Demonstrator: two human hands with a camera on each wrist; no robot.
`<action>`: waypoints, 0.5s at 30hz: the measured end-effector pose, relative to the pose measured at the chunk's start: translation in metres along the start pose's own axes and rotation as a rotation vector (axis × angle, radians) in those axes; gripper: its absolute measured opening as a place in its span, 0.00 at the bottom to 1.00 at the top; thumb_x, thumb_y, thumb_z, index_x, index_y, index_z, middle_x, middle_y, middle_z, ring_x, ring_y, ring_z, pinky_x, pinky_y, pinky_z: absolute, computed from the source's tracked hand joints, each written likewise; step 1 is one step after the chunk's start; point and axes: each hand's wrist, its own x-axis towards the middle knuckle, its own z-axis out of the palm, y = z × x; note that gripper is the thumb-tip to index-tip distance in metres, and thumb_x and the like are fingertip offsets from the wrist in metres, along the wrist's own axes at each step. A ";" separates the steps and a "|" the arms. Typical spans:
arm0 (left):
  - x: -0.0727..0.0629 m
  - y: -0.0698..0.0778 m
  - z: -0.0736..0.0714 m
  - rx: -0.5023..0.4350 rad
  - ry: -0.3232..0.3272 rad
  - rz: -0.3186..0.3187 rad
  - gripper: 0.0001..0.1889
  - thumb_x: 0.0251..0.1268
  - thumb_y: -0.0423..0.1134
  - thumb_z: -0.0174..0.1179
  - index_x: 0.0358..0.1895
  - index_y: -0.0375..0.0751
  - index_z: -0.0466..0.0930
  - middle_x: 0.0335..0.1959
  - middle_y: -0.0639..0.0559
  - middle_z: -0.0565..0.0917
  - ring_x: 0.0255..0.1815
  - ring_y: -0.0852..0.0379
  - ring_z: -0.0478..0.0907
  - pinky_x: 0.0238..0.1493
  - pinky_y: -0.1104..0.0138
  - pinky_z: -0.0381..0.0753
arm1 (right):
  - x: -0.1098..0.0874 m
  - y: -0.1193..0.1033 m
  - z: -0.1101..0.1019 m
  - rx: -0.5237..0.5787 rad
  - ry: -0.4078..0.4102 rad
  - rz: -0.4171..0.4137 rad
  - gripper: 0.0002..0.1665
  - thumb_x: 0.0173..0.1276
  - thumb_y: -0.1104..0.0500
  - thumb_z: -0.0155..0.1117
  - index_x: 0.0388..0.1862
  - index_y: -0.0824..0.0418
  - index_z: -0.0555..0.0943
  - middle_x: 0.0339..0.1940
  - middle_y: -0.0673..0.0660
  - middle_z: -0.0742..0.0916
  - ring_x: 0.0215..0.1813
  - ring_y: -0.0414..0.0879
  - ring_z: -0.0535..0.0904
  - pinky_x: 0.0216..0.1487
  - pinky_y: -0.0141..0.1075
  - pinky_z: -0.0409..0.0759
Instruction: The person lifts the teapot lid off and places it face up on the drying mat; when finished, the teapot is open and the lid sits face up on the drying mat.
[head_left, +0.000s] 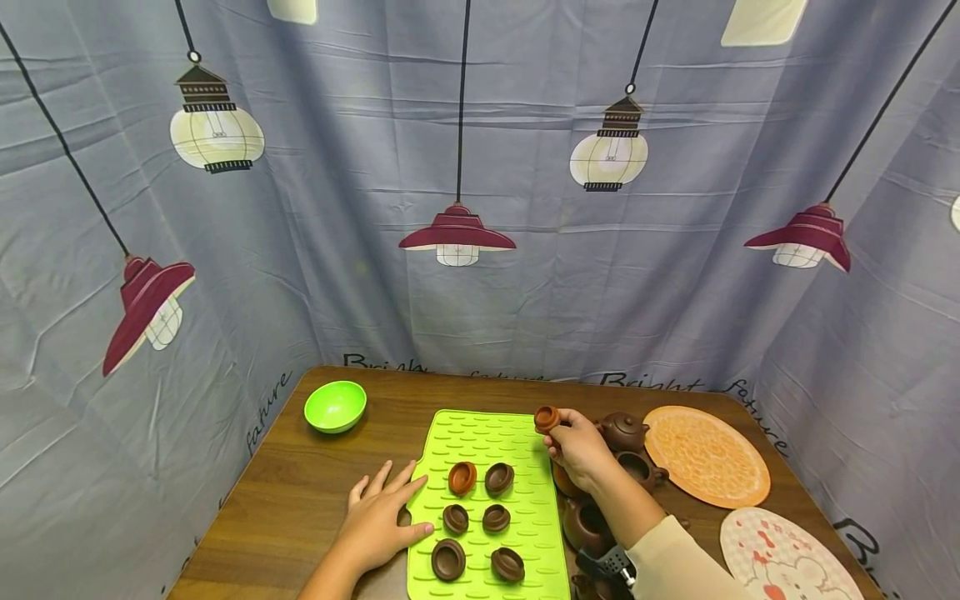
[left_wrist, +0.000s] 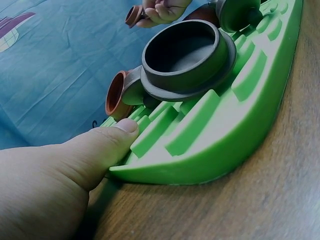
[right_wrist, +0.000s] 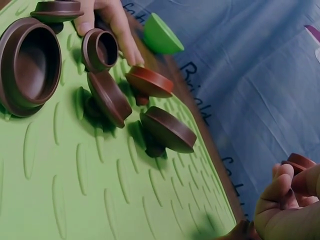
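Note:
My right hand (head_left: 583, 454) pinches a small reddish-brown teapot lid (head_left: 547, 418) over the far right corner of the green ridged mat (head_left: 480, 433). In the right wrist view this lid (right_wrist: 300, 161) shows only partly behind the fingers. Several teapot lids lie upside down on the mat in two columns, among them an orange-brown lid (head_left: 462, 478) and a dark lid (head_left: 498, 478) in the farthest row. With fingers spread, my left hand (head_left: 378, 523) rests at the mat's left edge. Its thumb (left_wrist: 107, 145) lies against the mat edge near a large dark lid (left_wrist: 182, 55).
Beneath and beside my right forearm stand several brown teapots, including a round teapot (head_left: 624, 432). An orange round placemat (head_left: 708, 456) and a pink patterned placemat (head_left: 783, 554) lie farther right. At the back left sits a green bowl (head_left: 335, 407). A grey curtain (head_left: 360, 283) hangs behind the table.

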 end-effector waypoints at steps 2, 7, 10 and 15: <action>0.000 0.000 0.000 0.000 0.001 0.001 0.43 0.59 0.74 0.66 0.77 0.63 0.72 0.85 0.58 0.60 0.87 0.38 0.47 0.77 0.32 0.36 | -0.001 -0.001 0.002 -0.008 -0.008 -0.005 0.16 0.85 0.64 0.51 0.67 0.65 0.71 0.54 0.64 0.82 0.37 0.41 0.75 0.33 0.28 0.78; 0.001 0.000 -0.001 0.000 0.005 0.004 0.43 0.59 0.74 0.66 0.77 0.62 0.72 0.85 0.58 0.60 0.87 0.38 0.47 0.77 0.32 0.36 | -0.003 -0.003 0.009 -0.022 -0.020 -0.008 0.16 0.85 0.65 0.51 0.66 0.65 0.72 0.51 0.62 0.82 0.36 0.42 0.75 0.33 0.29 0.77; 0.000 -0.001 -0.001 0.002 0.003 0.003 0.43 0.59 0.74 0.66 0.77 0.63 0.72 0.85 0.58 0.60 0.87 0.38 0.47 0.77 0.32 0.36 | -0.003 -0.002 0.014 -0.027 -0.025 -0.008 0.15 0.84 0.64 0.53 0.65 0.65 0.73 0.48 0.62 0.84 0.35 0.43 0.76 0.33 0.30 0.77; 0.000 -0.001 0.000 0.002 0.001 0.002 0.43 0.59 0.74 0.66 0.77 0.63 0.72 0.85 0.58 0.60 0.87 0.38 0.47 0.77 0.32 0.37 | -0.003 -0.002 0.021 -0.030 -0.029 -0.006 0.15 0.83 0.65 0.54 0.64 0.65 0.74 0.48 0.62 0.84 0.36 0.44 0.77 0.33 0.31 0.78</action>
